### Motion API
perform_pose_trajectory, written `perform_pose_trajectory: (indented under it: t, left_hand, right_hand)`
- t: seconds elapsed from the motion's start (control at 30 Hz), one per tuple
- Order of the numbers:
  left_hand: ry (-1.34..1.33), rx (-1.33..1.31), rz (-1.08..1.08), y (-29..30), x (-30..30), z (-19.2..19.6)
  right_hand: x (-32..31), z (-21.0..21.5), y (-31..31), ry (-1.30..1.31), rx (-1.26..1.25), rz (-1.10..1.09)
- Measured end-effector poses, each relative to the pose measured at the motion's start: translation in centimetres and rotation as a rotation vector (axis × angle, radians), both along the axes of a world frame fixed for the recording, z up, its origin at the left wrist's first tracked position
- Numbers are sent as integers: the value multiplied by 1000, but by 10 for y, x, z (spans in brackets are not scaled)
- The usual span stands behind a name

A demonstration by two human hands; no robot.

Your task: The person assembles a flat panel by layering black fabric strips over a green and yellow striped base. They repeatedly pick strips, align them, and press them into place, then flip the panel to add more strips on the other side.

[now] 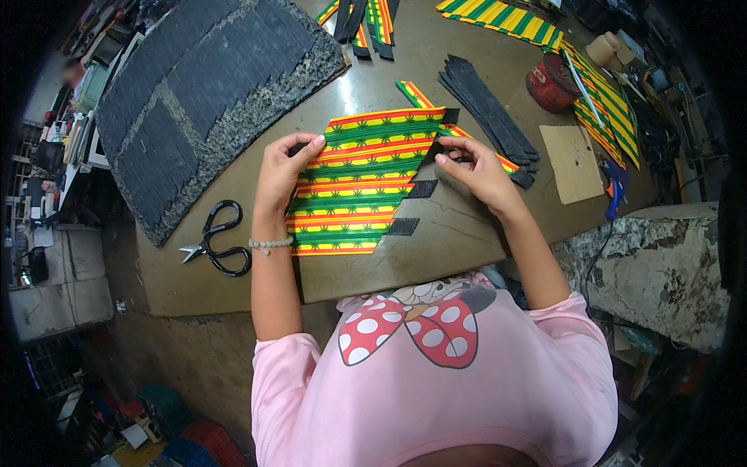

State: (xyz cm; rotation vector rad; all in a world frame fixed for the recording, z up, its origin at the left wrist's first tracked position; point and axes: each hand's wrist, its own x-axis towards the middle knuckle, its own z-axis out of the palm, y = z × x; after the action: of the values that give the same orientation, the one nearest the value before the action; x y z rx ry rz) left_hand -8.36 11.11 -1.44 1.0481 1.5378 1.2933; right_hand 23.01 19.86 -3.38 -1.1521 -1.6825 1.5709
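Observation:
A sheet of red, yellow and green striped material [366, 183] with dark leaf figures lies on the table in front of me. My left hand [278, 175] grips its upper left edge, thumb on top and fingers underneath. Short black tabs [422, 189] stick out from the slanted right edge. At that edge, the thumb and forefinger of my right hand [486, 179] close on one black tab [430, 152]; its far end is hidden by the fingers. Beyond the sheet lies a narrow striped strip [416, 95], partly covered. Black-handled scissors [210, 243] rest left of my left wrist.
A dark slab [226, 117] covered with black strips fills the table's left side. Loose black strips [486, 109] are piled beyond my right hand. Farther right are a red tin [551, 84], cardboard [572, 163], a blue-handled tool [616, 194] and striped sheets [603, 101].

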Motion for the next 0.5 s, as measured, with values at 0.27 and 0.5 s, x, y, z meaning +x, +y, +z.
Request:
perform_pose_trajectory:
  t: [0.27,0.5]
  left_hand:
    - [-233,-23,-133,10,-21,-18]
    - [679,141,-276,24,-3,27]
  right_hand:
    - [-12,29,-8,366,-232,-110]
    - [-28,44,-16,573,-69,-122]
